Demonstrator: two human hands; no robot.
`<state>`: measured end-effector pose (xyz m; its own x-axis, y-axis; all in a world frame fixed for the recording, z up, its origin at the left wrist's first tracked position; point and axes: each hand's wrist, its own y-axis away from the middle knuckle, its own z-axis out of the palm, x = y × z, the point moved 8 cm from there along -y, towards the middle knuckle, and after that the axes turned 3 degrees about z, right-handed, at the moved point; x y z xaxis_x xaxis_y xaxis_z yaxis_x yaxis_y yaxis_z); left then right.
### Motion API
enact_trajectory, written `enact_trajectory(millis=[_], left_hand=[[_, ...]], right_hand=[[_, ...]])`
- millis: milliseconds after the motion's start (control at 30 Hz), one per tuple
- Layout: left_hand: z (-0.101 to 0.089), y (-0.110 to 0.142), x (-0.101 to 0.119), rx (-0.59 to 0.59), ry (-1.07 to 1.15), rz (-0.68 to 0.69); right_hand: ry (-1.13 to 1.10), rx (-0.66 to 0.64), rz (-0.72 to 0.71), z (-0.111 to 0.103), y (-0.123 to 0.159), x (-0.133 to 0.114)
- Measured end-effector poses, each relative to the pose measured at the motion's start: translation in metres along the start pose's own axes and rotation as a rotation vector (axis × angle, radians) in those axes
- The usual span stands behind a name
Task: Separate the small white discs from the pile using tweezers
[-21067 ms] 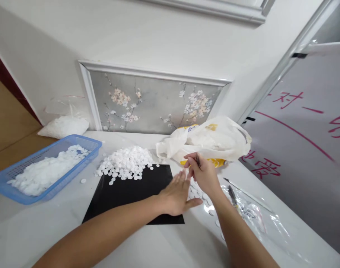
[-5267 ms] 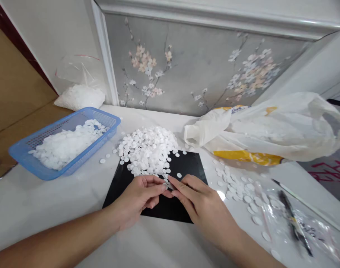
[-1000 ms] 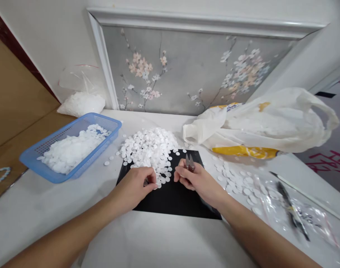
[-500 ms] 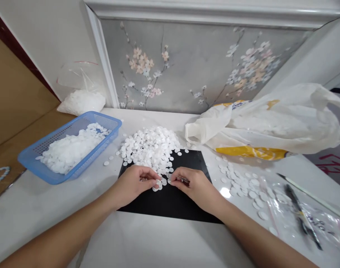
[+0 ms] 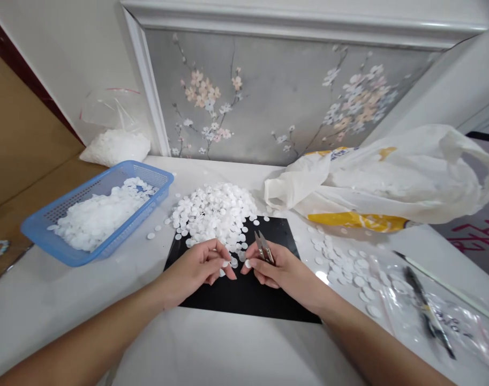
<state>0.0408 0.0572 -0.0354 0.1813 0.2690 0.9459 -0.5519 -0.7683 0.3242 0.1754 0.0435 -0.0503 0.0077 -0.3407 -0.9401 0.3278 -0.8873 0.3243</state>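
A heap of small white discs [image 5: 218, 212] lies on the far part of a black sheet [image 5: 252, 297] and spills past its edge. My left hand [image 5: 194, 271] is closed at the near side of the heap, pinching a small white disc [image 5: 225, 264] between thumb and finger. To its right, my right hand [image 5: 288, 273] holds a pair of thread snips [image 5: 264, 249], blades pointing up and away. A white disc [image 5: 248, 264] is also pinched at the tips of that hand's thumb and finger. A few loose discs [image 5: 233, 262] show between my hands.
On the left stands a blue basket [image 5: 83, 258] part-filled with discs; a clear bag [image 5: 115, 147] of white pieces sits behind it. A white plastic bag [image 5: 373, 187] lies back right. Scattered discs [image 5: 340, 262], a black pen [image 5: 429, 311] and a clear pouch [image 5: 461, 321] lie right.
My right hand came in from holding the snips apart and now also pinches a disc. The snips have turned upright again. My left hand, earlier bent over the heap, now shows a disc.
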Motion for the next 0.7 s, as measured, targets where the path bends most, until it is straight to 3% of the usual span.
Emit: enact_trajectory(millis=[200, 333, 433, 567, 700], left_hand=[[0.001, 0.0, -0.003, 0.003, 0.047, -0.036], [-0.005, -0.001, 0.003, 0.062, 0.019, 0.001], [-0.016, -0.002, 0.005, 0.151, -0.03, 0.014], [-0.024, 0.0, 0.016, 0.229, -0.426, 0.144], [-0.013, 0.002, 0.022, 0.2, -0.861, 0.267]], right_hand=[[0.048, 0.046, -0.034, -0.008, -0.001, -0.001], [0.414, 0.24, -0.195, -0.022, 0.0, -0.017], [0.639, 0.245, -0.295, -0.014, -0.001, -0.023], [0.759, 0.146, -0.363, 0.003, -0.004, -0.024], [0.663, 0.18, -0.31, -0.004, -0.006, -0.022]])
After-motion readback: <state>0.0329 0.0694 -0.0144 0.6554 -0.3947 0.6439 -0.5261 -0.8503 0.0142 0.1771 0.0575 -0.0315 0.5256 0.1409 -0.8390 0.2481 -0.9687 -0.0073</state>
